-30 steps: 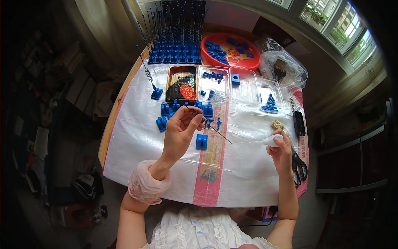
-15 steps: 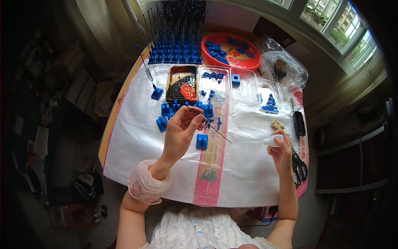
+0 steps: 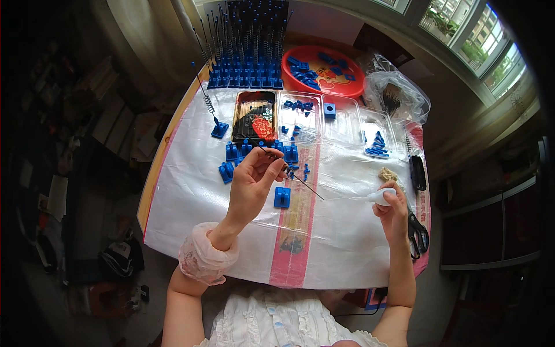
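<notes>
My left hand (image 3: 259, 173) pinches a dark spring with a thin straight wire end (image 3: 307, 189) that points down to the right. In my right hand (image 3: 391, 211) is a small white squeeze bottle (image 3: 380, 196), its fine nozzle aimed left at the wire's tip. Whether nozzle and wire touch is too fine to tell. Below the wire, a single blue base block (image 3: 282, 197) stands on the table cover. Several more blue blocks (image 3: 226, 171) lie behind and beside my left hand, partly hidden by it. Tiny blue pieces (image 3: 306, 172) are scattered just right of my fingers.
Rows of blue bases with upright springs (image 3: 245, 78) fill the back left, and one finished-looking spring piece (image 3: 219, 129) stands apart. A red basin (image 3: 352, 87), a black tray (image 3: 237, 126), clear trays (image 3: 341, 134) and a plastic bag (image 3: 411, 95) line the back. Scissors (image 3: 417, 234) lie right.
</notes>
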A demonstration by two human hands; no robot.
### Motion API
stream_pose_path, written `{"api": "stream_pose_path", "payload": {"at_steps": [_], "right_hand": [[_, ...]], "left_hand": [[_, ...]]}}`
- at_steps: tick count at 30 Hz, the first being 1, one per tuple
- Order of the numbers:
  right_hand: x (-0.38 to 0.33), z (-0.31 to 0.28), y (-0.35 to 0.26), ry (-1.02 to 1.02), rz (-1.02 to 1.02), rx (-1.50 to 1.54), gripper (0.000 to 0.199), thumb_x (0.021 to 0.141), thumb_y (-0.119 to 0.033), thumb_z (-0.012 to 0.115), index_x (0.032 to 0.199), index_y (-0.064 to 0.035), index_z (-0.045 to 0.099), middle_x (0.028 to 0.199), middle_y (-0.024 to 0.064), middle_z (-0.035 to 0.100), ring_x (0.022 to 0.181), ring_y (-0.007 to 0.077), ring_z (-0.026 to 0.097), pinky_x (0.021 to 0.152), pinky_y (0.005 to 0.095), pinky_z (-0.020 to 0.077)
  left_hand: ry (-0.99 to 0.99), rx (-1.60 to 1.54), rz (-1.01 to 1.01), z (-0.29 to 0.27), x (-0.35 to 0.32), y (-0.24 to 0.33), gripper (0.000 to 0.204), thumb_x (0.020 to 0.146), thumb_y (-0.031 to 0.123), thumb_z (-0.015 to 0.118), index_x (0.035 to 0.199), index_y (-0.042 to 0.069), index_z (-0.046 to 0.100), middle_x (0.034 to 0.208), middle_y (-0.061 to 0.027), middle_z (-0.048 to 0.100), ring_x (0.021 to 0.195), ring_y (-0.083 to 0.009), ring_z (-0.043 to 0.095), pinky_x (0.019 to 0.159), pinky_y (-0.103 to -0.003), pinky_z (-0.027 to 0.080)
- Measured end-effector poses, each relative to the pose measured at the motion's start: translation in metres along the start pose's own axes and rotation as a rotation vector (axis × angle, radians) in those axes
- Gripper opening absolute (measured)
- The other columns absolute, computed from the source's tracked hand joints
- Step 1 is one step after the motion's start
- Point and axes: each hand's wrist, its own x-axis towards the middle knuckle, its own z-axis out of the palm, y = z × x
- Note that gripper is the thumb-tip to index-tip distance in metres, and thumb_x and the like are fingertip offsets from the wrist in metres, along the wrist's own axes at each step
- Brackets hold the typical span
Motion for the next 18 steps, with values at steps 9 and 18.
{"api": "stream_pose_path", "payload": {"at_steps": [9,18], "right_hand": [[-0.0013,0.0028,-0.0019,0.012,0.011,-0.005,0.016,0.092,-0.019,0.065,0.099,-0.0084,0.056,0.071,-0.0052,0.046,0.059,0.0036,0.037,0.053,0.0223,0.0298],[-0.0015,0.0021,-0.0013,0.012,0.006,-0.017,0.016,0.092,-0.020,0.064,0.099,-0.0082,0.056,0.071,-0.0056,0.046,0.059,0.0037,0.037,0.052,0.0224,0.0297]], "left_hand": [[0.004,-0.009,-0.001,0.0001,0.0000,0.0001,0.015,0.103,0.013,0.064,0.112,0.001,0.062,0.093,-0.0044,0.070,0.082,-0.0085,0.067,0.074,-0.023,0.054],[0.009,-0.013,-0.006,0.0007,0.0000,0.0013,0.016,0.102,0.016,0.066,0.110,0.002,0.063,0.091,-0.0033,0.070,0.082,-0.0079,0.067,0.076,-0.022,0.054]]}}
